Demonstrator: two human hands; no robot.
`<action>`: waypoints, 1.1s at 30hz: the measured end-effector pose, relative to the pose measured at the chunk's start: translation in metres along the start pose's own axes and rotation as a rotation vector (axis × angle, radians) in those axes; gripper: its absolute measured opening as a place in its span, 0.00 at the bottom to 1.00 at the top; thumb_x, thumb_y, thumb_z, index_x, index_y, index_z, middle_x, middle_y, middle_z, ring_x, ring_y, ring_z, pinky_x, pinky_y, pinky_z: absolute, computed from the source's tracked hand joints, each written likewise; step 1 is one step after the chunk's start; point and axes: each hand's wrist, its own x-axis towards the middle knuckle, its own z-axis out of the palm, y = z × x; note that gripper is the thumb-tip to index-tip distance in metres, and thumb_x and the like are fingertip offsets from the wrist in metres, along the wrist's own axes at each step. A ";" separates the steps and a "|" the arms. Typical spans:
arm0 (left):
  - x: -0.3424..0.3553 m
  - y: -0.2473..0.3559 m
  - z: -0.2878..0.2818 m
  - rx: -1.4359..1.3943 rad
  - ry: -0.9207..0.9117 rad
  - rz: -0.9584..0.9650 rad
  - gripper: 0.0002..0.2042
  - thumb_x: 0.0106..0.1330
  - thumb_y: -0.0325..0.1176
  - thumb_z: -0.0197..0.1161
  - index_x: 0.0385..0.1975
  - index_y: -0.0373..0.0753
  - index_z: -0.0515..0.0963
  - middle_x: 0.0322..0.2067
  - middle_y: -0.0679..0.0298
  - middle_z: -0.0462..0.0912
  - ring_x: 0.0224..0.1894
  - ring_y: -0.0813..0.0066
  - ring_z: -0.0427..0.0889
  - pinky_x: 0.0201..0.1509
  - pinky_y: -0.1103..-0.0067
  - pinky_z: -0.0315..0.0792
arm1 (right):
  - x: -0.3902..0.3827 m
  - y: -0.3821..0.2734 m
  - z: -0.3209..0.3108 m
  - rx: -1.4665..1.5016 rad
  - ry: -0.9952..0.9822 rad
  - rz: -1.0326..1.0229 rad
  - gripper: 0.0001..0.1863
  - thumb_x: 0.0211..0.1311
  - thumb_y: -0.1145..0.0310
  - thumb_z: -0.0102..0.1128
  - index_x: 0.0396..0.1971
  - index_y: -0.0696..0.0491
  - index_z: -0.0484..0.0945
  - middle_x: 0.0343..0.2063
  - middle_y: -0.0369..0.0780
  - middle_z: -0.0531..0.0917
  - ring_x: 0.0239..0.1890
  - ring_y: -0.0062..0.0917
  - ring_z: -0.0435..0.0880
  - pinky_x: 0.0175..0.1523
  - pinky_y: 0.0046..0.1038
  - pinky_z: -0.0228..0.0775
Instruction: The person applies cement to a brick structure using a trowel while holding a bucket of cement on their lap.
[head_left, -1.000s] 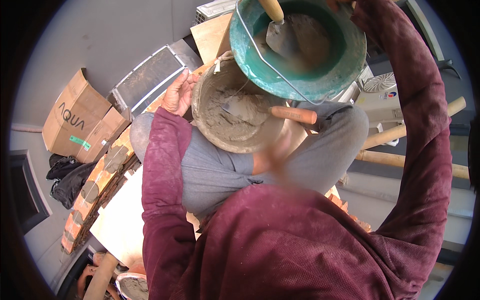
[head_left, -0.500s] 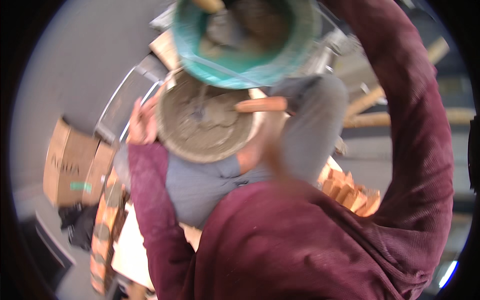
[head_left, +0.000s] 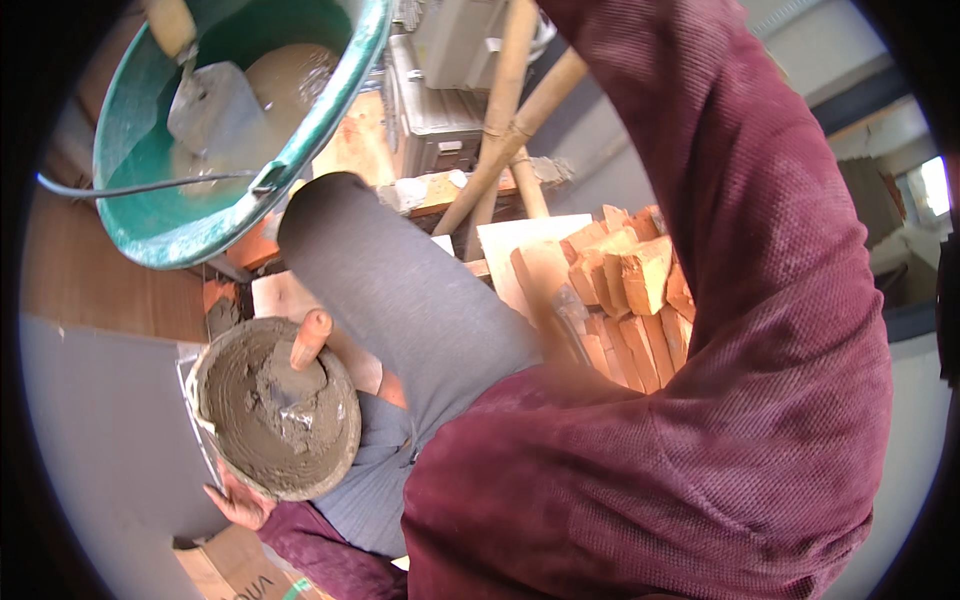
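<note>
My left hand (head_left: 243, 502) is at the near left side of a round bowl of grey mortar (head_left: 235, 440), holding it against my leg with the fingers partly hidden by the bowl. A trowel (head_left: 311, 338) with an orange-brown wooden handle stands in the mortar, its blade partly sunk. Beyond the bowl is a green bucket (head_left: 125, 215) of murky water with a wire handle. Inside leans another trowel (head_left: 215, 103), grey-bladed with a pale wooden handle. My right arm stretches up past the top edge, so my right hand is out of view.
Broken orange bricks (head_left: 640, 275) are piled on the right beside my knee. Crossed wooden poles (head_left: 510, 130) stand behind, near a grey metal case (head_left: 430, 110). A cardboard box (head_left: 240, 565) lies at the lower left, beside a grey wall (head_left: 90, 430).
The view has swung right, so the bucket and bowl now appear farther left and the brick pile shows more fully. My left hand stays at the bowl, and my right arm stays raised.
</note>
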 end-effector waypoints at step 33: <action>0.018 -0.025 -0.005 0.588 0.638 0.535 0.18 0.67 0.32 0.53 0.56 0.34 0.71 0.53 0.42 0.73 0.55 0.49 0.74 0.61 0.59 0.68 | -0.625 0.381 0.038 0.497 0.558 0.966 0.14 0.49 0.68 0.63 0.34 0.60 0.81 0.30 0.46 0.85 0.29 0.34 0.85 0.44 0.36 0.78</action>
